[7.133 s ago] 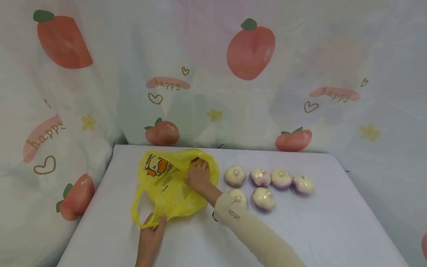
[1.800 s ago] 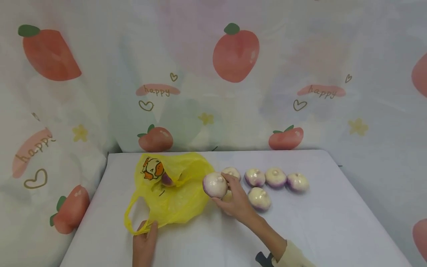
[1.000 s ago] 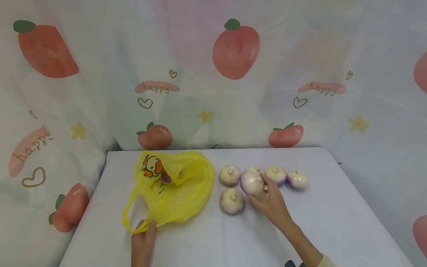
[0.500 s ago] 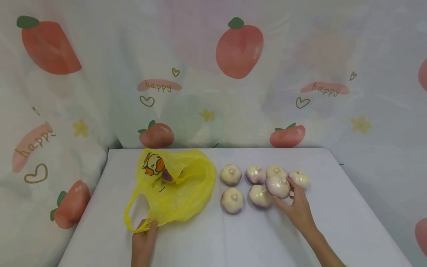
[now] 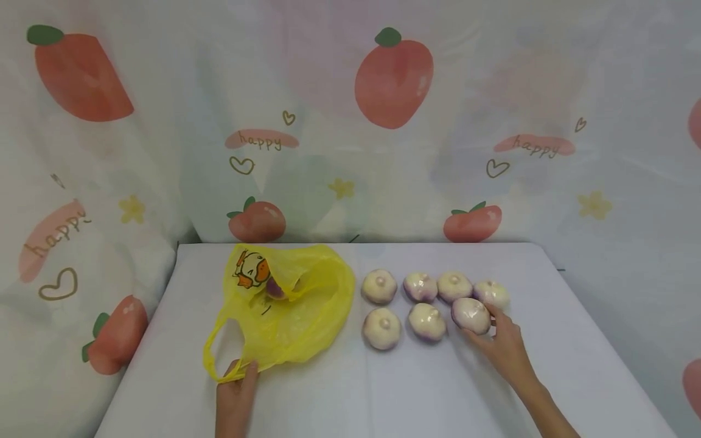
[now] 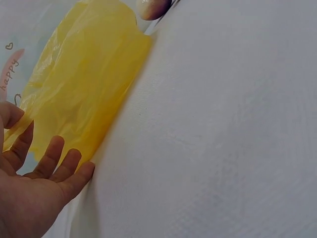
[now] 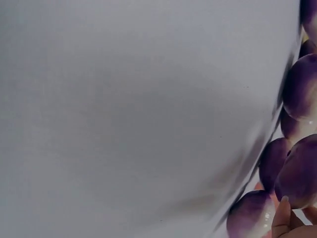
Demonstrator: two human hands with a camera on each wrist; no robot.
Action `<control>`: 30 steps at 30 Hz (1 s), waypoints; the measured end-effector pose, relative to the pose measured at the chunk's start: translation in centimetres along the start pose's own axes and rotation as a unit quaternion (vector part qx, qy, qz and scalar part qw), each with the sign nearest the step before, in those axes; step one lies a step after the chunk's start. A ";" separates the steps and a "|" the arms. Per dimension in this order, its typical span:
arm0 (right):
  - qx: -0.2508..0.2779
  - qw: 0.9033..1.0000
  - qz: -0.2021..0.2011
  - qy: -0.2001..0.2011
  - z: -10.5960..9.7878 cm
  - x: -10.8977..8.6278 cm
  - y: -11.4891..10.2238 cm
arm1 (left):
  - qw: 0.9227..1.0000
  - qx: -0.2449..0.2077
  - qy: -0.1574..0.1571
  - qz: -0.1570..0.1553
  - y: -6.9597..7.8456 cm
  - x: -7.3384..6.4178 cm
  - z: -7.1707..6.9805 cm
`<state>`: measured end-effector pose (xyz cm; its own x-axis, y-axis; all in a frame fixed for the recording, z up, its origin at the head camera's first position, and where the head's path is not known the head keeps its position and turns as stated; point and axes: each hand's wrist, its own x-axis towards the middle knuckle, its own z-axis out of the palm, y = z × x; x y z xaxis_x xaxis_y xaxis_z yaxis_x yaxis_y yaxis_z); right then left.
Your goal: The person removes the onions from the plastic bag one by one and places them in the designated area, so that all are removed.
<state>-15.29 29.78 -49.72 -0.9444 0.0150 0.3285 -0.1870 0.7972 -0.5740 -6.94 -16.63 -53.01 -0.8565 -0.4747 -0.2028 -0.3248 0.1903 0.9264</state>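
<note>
In the head view my right hand [image 5: 508, 350] holds a shiny white-and-purple turnip [image 5: 471, 316] at the right end of the front row. Thumb and fingertips grip its right side. The right wrist view shows the held turnip's purple underside [image 7: 299, 173] with fingertips at its lower edge. My left hand [image 5: 235, 395] pinches the handle edge of a yellow plastic bag [image 5: 306, 340] lying on its side, its mouth towards the right. In the left wrist view, thumb and forefinger meet on the bag [image 6: 84, 84] while the other fingers spread. A purple turnip [image 5: 275, 289] shows inside the bag.
Behind the held turnip, a back row includes a left turnip [image 5: 379, 287] and a right turnip [image 5: 491, 294]. Two more, a front-left turnip [image 5: 381, 329] and a front-middle turnip [image 5: 427, 322], sit on the white table [image 5: 328, 401]. A fruit-print curtain [image 5: 328, 91] hangs behind.
My right hand was inside the bag, then brought a turnip out and carried it rightwards, lowering it beside the front-middle turnip. My left hand stays at the bag's handle.
</note>
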 end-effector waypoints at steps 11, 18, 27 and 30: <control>0.021 0.999 -0.007 -0.043 0.9 -0.2 0.7 | 0.999 -0.047 -0.004 -0.005 -0.1 -0.1 0.1; 0.007 0.995 0.023 -0.097 1.1 -0.2 0.7 | 0.999 -0.043 -0.001 -0.017 0.1 -0.2 0.1; 0.004 0.993 0.026 -0.113 0.8 -0.3 0.6 | 0.999 -0.045 0.004 -0.015 -0.1 -0.1 0.1; -0.010 0.993 0.033 -0.116 0.8 -0.5 0.6 | 0.999 -0.046 0.005 -0.019 -0.1 -0.1 0.2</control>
<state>-15.13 29.77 -50.83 -0.9918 -0.0701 0.1073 -0.1193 0.8110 -0.5727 -6.90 -16.46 -53.16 -0.8403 -0.4880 -0.2360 -0.3182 0.0915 0.9436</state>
